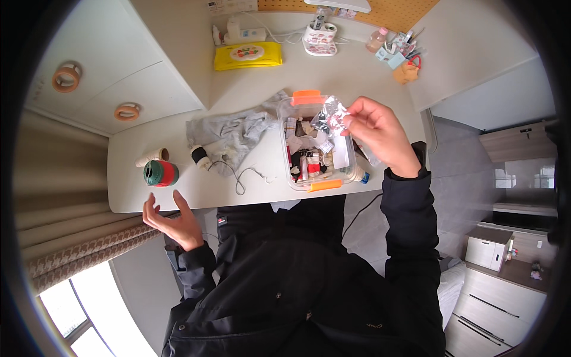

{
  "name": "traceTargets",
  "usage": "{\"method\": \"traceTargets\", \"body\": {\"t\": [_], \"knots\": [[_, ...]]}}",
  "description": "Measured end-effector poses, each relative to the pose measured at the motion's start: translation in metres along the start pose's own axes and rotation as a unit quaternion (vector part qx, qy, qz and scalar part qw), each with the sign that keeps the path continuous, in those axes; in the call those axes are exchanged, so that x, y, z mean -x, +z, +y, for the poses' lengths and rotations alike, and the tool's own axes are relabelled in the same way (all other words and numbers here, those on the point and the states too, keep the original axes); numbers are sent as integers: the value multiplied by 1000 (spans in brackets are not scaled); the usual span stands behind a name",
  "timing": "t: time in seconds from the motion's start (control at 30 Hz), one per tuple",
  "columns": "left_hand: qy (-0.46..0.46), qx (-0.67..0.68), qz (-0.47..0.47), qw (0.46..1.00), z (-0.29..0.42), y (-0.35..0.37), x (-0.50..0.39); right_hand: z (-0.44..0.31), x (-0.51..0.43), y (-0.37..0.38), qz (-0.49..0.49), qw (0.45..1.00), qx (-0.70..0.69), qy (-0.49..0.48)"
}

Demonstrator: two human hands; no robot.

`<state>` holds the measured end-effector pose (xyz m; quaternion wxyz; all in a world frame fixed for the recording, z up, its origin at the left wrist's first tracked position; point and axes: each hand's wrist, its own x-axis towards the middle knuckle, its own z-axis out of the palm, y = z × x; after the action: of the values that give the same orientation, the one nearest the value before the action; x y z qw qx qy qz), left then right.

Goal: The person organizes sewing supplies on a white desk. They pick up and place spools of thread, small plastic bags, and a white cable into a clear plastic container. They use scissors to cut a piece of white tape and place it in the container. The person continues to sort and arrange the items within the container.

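Note:
Over a clear plastic box [282, 147] with orange latches, my right hand [379, 131] pinches a small crinkled clear plastic bag [332, 117]. Papers, fabric scraps and small items, one of them red [314, 167], fill the box. My left hand [174, 223] is at the desk's front edge, fingers apart, holding nothing. Just beyond it lies a spool of red thread [166, 174] with a green end. A cream-coloured spool [152, 157] lies behind that one. A spool of black thread [200, 157] rests by a crumpled grey cloth [236, 129], a dark cord [241, 180] trailing from it.
A yellow wipes pack [248, 56], a white patterned holder [320, 39], a pink-capped bottle [377, 39] and pen holders [392, 56] stand along the back of the white desk [254, 178]. Cabinets with round wooden handles [67, 78] flank the left. A blue-ended roll [360, 175] lies beside the box.

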<state>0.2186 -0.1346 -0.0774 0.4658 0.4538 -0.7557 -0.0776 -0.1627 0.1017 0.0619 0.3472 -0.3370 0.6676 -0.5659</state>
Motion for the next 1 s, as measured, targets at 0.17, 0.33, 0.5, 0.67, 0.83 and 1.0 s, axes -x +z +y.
{"method": "traceTargets", "body": {"t": [0.17,0.33,0.5,0.67,0.83,1.0], "knots": [[50,275,-87,956,64,-4,7,-5,8,-11,-24,995,-99,16],[-113,484,-344,797,138,-3,-3,-2,12,-4,-45,990,-137,0],[-208,602,-459,619,192,25,-21,0,19,6,-65,989,-133,-27],[-281,612,-467,573,214,44,-23,0,29,12,-75,989,-123,-34],[-263,598,-461,601,216,48,-16,2,35,11,-33,995,-89,-31],[-273,581,-477,600,207,56,-19,1,33,15,14,993,-110,-50]]}}
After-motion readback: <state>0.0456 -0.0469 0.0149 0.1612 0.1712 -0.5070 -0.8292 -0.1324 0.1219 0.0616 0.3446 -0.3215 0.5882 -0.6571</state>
